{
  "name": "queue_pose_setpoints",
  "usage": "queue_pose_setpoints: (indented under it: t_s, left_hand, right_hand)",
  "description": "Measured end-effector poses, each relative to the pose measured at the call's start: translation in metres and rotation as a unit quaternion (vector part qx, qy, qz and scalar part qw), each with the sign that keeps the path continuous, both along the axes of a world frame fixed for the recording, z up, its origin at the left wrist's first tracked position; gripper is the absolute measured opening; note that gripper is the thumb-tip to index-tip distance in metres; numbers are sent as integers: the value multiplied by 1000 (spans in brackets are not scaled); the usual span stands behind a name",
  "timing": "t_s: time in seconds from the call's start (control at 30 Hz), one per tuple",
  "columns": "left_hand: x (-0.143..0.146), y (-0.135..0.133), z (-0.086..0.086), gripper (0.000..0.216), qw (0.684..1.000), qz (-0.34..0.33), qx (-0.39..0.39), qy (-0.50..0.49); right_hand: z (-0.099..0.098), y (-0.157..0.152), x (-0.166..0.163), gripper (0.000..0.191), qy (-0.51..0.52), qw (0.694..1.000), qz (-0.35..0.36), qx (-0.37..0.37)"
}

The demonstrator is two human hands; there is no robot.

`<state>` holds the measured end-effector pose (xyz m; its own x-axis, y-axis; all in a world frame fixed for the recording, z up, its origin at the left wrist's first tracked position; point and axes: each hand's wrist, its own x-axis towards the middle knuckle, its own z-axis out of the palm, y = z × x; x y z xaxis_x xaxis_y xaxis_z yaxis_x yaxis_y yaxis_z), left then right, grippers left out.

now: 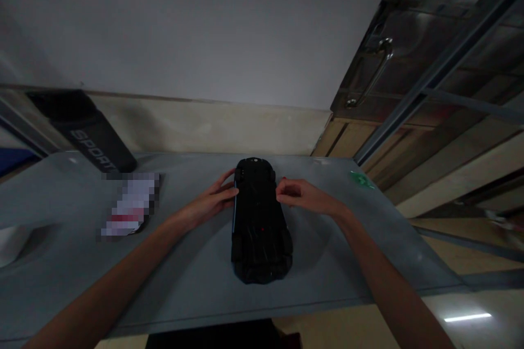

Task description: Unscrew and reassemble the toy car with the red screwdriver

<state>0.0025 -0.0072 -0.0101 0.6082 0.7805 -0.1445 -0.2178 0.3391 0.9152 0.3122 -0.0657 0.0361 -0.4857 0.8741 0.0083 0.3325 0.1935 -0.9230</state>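
A toy car lies upside down on the grey table, its black underside and wheels facing up. A strip of blue body shows along its left edge, and a tiny red spot is on the underside. My left hand grips the car's left side, thumb and fingers against the edge. At the car's right edge, my right hand is closed in a pinch. A speck of red shows by its fingertips; what they hold, if anything, is too small to name.
On the grey table, a black bottle marked SPORT stands at the back left, near a blurred-out packet. A white object is at the left edge, a small green item at the right. A wall rises behind.
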Motion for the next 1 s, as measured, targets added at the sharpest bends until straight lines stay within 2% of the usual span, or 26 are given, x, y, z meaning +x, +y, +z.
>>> queue_pose_setpoints:
  t_s: [0.27,0.67,1.0]
  left_hand:
    - [1,0,0,76,1000,3,0,-5]
    - [1,0,0,79,1000,5,-4,2]
    - [0,2,-3,85,1000,-4,0,-7]
  right_hand:
    - [-1,0,0,41,25,999,25,-26]
    - [-3,3,1,40,27,998,46,-27]
    - [-8,4,1,37,46,998,32,-36]
